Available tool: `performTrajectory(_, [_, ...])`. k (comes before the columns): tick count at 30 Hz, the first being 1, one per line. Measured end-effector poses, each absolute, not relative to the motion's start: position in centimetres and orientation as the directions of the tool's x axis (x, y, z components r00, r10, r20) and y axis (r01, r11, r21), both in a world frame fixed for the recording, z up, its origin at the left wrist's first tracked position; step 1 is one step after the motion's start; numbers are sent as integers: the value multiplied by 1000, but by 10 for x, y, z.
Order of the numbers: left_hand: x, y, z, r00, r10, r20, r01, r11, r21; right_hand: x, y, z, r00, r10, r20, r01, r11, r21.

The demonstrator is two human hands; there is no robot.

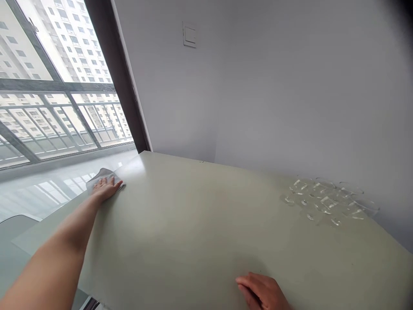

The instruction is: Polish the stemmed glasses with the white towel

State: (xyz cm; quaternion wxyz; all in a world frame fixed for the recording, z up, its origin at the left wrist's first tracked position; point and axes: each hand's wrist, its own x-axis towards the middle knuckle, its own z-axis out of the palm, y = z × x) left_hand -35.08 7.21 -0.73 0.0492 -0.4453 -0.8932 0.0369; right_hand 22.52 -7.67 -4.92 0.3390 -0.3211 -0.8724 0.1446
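My left hand (106,188) reaches far out to the left edge of a pale green table (193,224). Its fingers lie flat on a grey cloth (100,175), pressing it onto the tabletop. My right hand (262,292) rests near the table's front edge at the bottom of the view. Those fingers lie flat and together on the surface, holding nothing. A clear plastic sheet with raised bubbles (327,201) sits on the table at the right, away from both hands.
A grey wall (274,86) with a light switch (189,35) stands behind the table. A large window with a railing (58,112) and a dark frame (121,82) fills the left. A glossy floor (41,189) lies beyond the table's left edge.
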Motion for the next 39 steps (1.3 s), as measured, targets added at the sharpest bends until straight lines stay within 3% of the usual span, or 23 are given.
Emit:
performTrajectory(3, [-364,49,-10,-632,771,83,760,637,-130,221,-81,-45,-572,654,495,451,755,-476])
performTrajectory(5, [-364,44,-12,-623,782,18,775,620,-123,217,-84,-42,-578,650,493,454,758,-469])
performTrajectory(11, [-316,60,-18,-482,873,-78,876,478,-65,207,-90,-33,-593,629,503,439,776,-453])
performTrajectory(15, [-245,80,-23,-278,956,-89,960,278,-22,205,-90,-31,-604,648,464,465,759,-456])
performTrajectory(20, [-129,94,-30,102,992,-78,994,-99,47,213,-82,-30,-549,677,490,496,736,-461])
performTrajectory(25, [-6,56,-34,466,882,-71,883,-458,101,236,-72,-26,-346,723,598,592,663,-459])
performTrajectory(28, [51,-3,-33,775,631,17,621,-767,161,252,-66,-23,-147,745,650,683,552,-478])
performTrajectory(33, [78,-100,-23,947,303,106,269,-929,254,276,-57,-20,104,769,630,742,362,-564])
performTrajectory(35, [63,-111,-20,943,315,112,275,-921,276,281,-54,-20,160,780,606,735,316,-601])
performTrajectory(39, [-4,-87,-21,837,543,75,508,-820,265,285,-51,-18,230,812,536,702,243,-669])
